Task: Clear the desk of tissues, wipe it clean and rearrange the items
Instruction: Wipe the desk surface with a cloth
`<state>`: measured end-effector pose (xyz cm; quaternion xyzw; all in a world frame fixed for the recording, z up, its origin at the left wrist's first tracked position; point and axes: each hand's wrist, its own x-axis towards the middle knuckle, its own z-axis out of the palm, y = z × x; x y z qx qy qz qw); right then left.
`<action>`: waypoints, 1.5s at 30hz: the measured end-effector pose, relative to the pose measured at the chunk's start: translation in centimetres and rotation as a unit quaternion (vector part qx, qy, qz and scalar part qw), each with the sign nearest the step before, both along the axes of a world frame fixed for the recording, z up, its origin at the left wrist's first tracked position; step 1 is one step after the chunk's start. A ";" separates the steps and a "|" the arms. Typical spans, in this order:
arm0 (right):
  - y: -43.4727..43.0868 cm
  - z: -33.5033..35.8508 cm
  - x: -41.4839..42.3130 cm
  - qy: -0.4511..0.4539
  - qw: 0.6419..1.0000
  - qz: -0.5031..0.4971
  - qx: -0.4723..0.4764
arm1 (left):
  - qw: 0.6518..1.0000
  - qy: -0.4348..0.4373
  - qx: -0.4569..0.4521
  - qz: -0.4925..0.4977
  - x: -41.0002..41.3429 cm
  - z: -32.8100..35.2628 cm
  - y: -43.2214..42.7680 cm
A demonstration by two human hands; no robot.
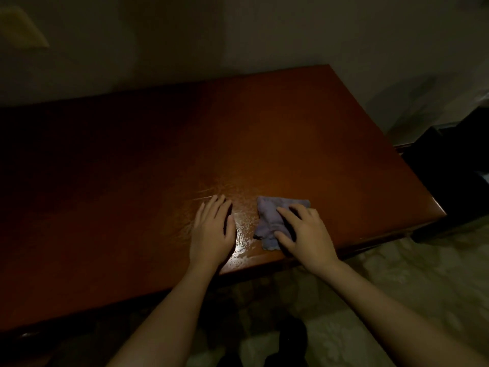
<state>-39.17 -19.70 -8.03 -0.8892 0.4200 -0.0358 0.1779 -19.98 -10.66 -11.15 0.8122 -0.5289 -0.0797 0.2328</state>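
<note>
Two hands work near the front edge of the counter (pixel 264 123). Your right hand (pixel 304 231) lies flat with fingers spread on the purple cloth (pixel 270 221), pressing it down so the whole pad drags across the wood rather than bunching. Your left hand (pixel 211 229) rests palm down, fingers together, just beside the cloth, likely to brace you as you lean in. Between them a wet streak (pixel 242 231) glistens, so wiping seems under way. No tissues or other items show on the wood; the far left is too dark to judge.
</note>
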 end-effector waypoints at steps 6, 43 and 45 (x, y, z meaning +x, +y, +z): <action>-2.9 2.1 -2.2 0.012 0.991 0.074 0.112 | 1.000 0.009 -0.016 -0.005 0.1 -0.3 -0.1; 4.3 24.4 -7.0 -0.160 0.979 -0.098 0.079 | 0.969 -0.085 0.104 -0.209 -2.5 24.3 2.2; 4.2 25.2 -9.3 -0.159 0.978 -0.119 0.071 | 0.959 -0.104 0.103 -0.242 -4.2 25.2 1.0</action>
